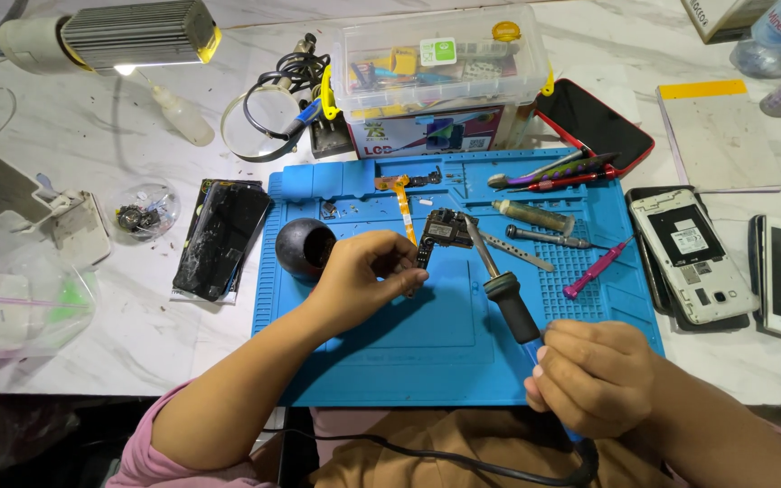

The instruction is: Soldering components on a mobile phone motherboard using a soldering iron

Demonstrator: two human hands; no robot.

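Observation:
My left hand pinches a small dark phone circuit board by its lower edge and holds it just above the blue silicone work mat. My right hand grips the blue-and-black handle of a soldering iron. The iron's metal tip points up and left and touches the board's right side. Its black cable runs from the handle down across my lap. An orange flex cable lies on the mat just beyond the board.
On the mat lie a black round ball-shaped holder, a syringe tube, tweezers, screwdrivers and a pink tool. Opened phones sit right, a cracked black phone left. A clear parts box and desk lamp stand behind.

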